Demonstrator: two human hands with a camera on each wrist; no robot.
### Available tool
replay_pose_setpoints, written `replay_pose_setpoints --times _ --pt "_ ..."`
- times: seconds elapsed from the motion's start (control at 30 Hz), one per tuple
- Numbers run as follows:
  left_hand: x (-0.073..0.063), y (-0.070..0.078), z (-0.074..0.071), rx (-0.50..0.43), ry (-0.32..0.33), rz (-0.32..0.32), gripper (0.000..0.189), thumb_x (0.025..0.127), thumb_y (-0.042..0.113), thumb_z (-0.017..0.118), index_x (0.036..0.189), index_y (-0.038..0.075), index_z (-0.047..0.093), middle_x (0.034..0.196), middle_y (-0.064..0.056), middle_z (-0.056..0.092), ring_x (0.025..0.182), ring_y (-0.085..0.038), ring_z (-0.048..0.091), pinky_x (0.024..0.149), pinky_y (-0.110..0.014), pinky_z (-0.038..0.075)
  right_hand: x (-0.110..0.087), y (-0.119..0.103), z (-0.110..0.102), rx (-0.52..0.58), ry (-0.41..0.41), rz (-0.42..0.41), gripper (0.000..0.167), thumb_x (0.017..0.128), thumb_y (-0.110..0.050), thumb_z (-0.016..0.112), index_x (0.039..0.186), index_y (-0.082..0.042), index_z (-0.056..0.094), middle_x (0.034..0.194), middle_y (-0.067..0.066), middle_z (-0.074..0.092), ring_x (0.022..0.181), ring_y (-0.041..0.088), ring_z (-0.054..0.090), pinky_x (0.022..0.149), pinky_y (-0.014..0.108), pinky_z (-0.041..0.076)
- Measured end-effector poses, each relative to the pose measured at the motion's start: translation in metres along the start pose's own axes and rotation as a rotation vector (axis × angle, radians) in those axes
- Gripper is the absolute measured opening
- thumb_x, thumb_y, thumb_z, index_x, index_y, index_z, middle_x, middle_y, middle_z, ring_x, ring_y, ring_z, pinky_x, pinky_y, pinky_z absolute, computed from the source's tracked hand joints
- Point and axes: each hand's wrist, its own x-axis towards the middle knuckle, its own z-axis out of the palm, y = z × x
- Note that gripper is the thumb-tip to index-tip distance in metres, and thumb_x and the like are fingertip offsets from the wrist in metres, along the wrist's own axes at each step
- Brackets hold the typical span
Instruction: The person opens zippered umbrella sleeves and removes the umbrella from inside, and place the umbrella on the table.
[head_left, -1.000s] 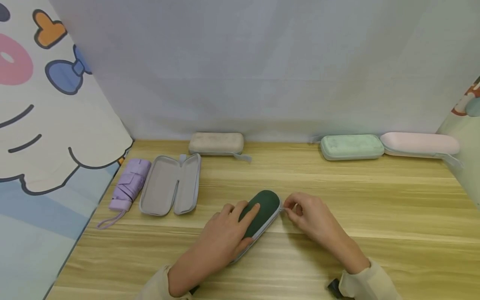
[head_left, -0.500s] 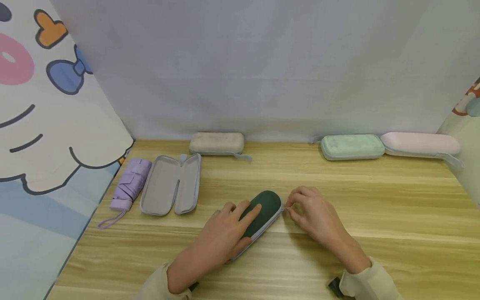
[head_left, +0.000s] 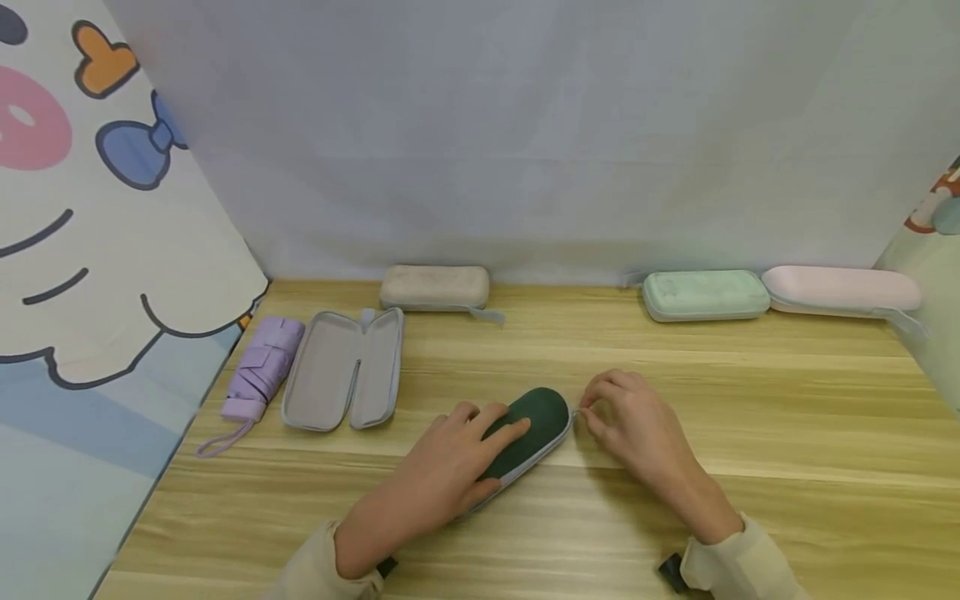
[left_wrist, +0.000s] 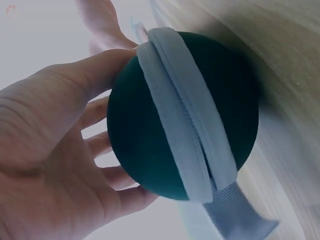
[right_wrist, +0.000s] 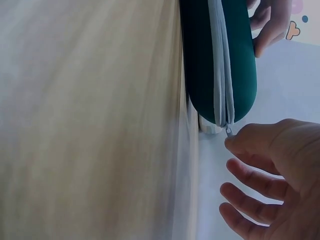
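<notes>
Green zip case near the middle of the surface, slanting from near left to far right. Gripped from above by the left hand, thumb on one side, fingers across the top and round the other. At the far-right end, a small zip pull pinched in the right hand, remaining fingers loosely bent and clear of the case.

Apparently delicate zip work in hand; hard to tell from these views whether fully closed along the pale zip seam. For a smooth run: a firm left grip, without squashing, for level edges on both sides of the seam. Draw in line with the seam, never upward, to avoid a likely snag. Around the rounded end, best taken slowly, with a turn of the wrist to match the curve. Worth keeping the thumb off the track, given a tip so close beside it. Also worth watching: the grey fabric tab at the near-left end, best kept out of the zip. Well apart at left, an open grey case.
</notes>
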Motion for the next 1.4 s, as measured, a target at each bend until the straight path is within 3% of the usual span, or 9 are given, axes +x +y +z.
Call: replay_pose_setpoints --times 0.27,0.5,0.67,0.97,1.2,1.4 --pt "0.001 -0.003 0.001 -0.049 0.005 0.055 0.076 0.085 0.031 0.088 0.152 0.025 0.053 0.146 -0.003 0.055 0.119 -0.025 0.061 0.094 -0.039 0.058 0.001 0.003 -0.002 -0.002 -0.006 0.002 0.011 0.082 -0.006 0.084 0.085 -0.013 0.076 0.102 0.003 0.074 0.101 0.028 0.068 0.085 0.046 0.059" --pt "0.001 -0.014 0.002 -0.184 0.009 0.094 0.065 0.085 0.025 0.088 0.143 0.027 0.060 0.144 -0.004 0.055 0.120 -0.025 0.060 0.098 -0.041 0.056 0.001 0.004 -0.002 0.010 -0.003 -0.013 0.013 0.083 -0.006 0.084 0.085 -0.014 0.075 0.102 0.001 0.073 0.100 0.025 0.068 0.083 0.045 0.058" --pt "0.001 -0.015 0.001 -0.238 -0.005 0.063 0.058 0.086 0.025 0.087 0.138 0.030 0.061 0.145 -0.004 0.054 0.121 -0.026 0.058 0.098 -0.042 0.056 0.002 0.005 -0.002 0.032 -0.016 -0.010 0.013 0.082 -0.006 0.084 0.086 -0.014 0.075 0.100 0.001 0.074 0.098 0.025 0.070 0.084 0.045 0.058" --pt "0.002 0.007 0.009 -0.058 0.023 -0.050 0.065 0.083 0.043 0.087 0.137 0.029 0.053 0.141 -0.015 0.055 0.126 -0.033 0.058 0.091 -0.047 0.058 0.002 0.005 -0.007 0.073 -0.125 0.032 0.016 0.083 -0.007 0.080 0.082 -0.018 0.068 0.100 0.001 0.072 0.097 0.024 0.070 0.084 0.047 0.057" --pt "0.002 0.013 0.013 0.024 0.125 -0.082 0.056 0.083 0.025 0.088 0.129 0.029 0.056 0.129 -0.015 0.063 0.111 -0.034 0.065 0.082 -0.047 0.060 0.002 0.001 -0.012 0.118 -0.198 0.032 0.017 0.080 -0.007 0.079 0.081 -0.020 0.068 0.101 0.000 0.073 0.101 0.024 0.070 0.090 0.048 0.057" --pt "0.002 0.013 0.015 0.038 0.149 -0.086 0.060 0.083 0.024 0.088 0.132 0.032 0.056 0.127 -0.015 0.064 0.106 -0.035 0.066 0.076 -0.045 0.060 0.002 -0.002 -0.016 0.176 -0.243 0.056 0.016 0.079 -0.005 0.079 0.081 -0.018 0.069 0.102 0.000 0.075 0.101 0.026 0.072 0.090 0.050 0.057"
